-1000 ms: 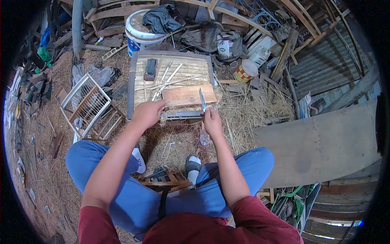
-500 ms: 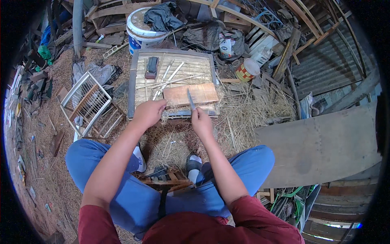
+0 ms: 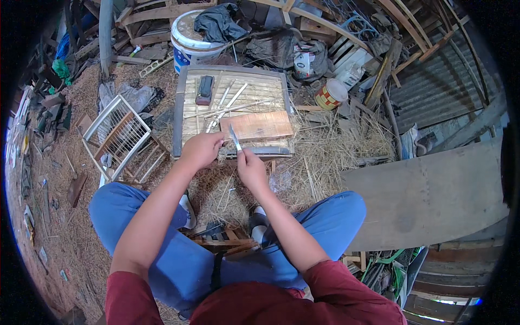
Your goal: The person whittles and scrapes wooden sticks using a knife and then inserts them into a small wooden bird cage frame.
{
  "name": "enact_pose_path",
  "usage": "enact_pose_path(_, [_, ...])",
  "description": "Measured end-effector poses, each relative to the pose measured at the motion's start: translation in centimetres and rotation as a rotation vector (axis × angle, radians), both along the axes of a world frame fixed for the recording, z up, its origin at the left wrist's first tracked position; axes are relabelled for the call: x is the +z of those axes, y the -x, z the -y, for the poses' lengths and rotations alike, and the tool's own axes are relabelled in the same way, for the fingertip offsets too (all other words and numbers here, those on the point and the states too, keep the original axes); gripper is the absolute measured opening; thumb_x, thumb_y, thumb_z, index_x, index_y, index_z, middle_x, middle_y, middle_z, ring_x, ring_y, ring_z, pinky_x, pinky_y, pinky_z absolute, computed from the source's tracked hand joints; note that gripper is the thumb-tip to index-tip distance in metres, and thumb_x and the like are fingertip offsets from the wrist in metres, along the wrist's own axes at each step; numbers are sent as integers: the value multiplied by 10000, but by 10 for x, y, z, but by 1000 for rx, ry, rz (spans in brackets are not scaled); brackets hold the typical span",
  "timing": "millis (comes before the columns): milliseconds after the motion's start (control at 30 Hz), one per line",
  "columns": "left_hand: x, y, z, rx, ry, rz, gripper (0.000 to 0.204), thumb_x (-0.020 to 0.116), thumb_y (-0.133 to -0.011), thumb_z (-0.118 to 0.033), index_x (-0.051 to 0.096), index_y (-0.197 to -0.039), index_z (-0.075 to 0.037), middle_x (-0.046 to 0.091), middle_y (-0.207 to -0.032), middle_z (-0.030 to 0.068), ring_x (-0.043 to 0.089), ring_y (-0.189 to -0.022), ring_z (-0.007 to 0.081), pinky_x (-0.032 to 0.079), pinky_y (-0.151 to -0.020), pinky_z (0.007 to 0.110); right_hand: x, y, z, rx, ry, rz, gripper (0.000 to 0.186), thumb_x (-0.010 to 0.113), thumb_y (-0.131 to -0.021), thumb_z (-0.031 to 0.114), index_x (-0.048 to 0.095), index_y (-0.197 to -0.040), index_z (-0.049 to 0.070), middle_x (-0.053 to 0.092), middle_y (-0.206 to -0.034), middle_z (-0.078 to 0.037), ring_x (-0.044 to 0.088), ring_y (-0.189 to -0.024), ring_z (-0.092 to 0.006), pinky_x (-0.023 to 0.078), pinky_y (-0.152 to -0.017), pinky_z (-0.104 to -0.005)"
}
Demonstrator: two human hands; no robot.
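My right hand (image 3: 252,169) is wrapped round the handle of a knife (image 3: 235,137). Its blade points away from me and slants slightly left, over the left part of a flat reddish wooden board (image 3: 265,124). Beside the board's near left corner, my left hand (image 3: 201,150) has its fingers pinched together; what they hold is too small to make out. The board lies on the near right part of a low slatted bamboo stand (image 3: 190,127) with a dark frame. Several thin pale strips (image 3: 234,100) are scattered behind the board, next to a dark two-tone block (image 3: 205,89).
A white-framed cage with thin bars (image 3: 116,138) leans at the left. Behind the stand is a white bucket (image 3: 187,49) with a black plastic bag (image 3: 219,24). A red and yellow tin (image 3: 331,95) stands at right, beyond straw. A large flat panel (image 3: 428,195) lies at far right.
My right hand has moved left with the knife, from the middle of the board towards its left end, close to my left hand. My left hand has barely shifted.
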State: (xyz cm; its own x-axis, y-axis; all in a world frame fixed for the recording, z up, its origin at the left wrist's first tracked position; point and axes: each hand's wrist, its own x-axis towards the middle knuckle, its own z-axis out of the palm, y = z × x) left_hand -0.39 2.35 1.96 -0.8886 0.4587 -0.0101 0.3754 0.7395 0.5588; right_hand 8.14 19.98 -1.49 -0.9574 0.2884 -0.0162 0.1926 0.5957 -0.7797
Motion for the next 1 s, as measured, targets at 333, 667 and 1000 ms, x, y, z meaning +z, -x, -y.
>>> enact_pose_path(333, [-10, 14, 4, -54, -66, 138, 238, 581, -999, -271, 699, -1062, -75, 716, -988, 221, 678, -945, 441, 526, -826, 514, 1, 4, 1, -15, -49, 35, 323, 501, -1048, 296, 683, -1037, 30, 691, -913, -297, 670, -889, -513, 528, -787, -568])
enact_pose_path(667, [-16, 17, 1, -55, -142, 160, 249, 587, -992, -270, 678, -997, -38, 704, -928, 216, 673, -891, 425, 521, -804, 492, 8, 6, -10, -107, 80, 29, 325, 514, -1051, 316, 652, -1018, 23, 676, -884, -305, 661, -881, -520, 521, -742, -559])
enact_pose_path(1000, [-12, 12, 2, -6, -99, 168, 249, 585, -990, -263, 680, -1007, -34, 712, -920, 202, 681, -884, 413, 523, -806, 492, 4, 6, -7, -169, 79, 50, 330, 521, -1043, 302, 688, -1035, 17, 688, -927, -313, 682, -896, -505, 536, -766, -537])
